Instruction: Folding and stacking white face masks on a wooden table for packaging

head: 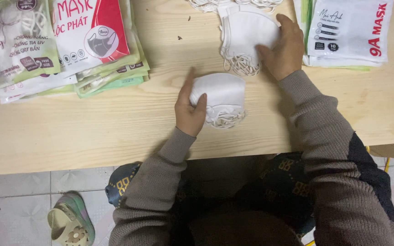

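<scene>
My left hand (189, 108) grips a small stack of folded white face masks (222, 93) near the front of the wooden table (92, 127), its ear loops trailing out at the lower right. My right hand (284, 48) rests on a second, larger stack of white masks (247, 34) farther back, fingers spread over its right side. Loose white ear loops hang from that stack's front edge.
Piles of printed plastic mask packets lie at the table's back left (69, 41) and back right (349, 32). More loose masks (233, 3) sit at the far edge. On the tiled floor below are a sandal (71, 223) and my slippered foot (120, 182).
</scene>
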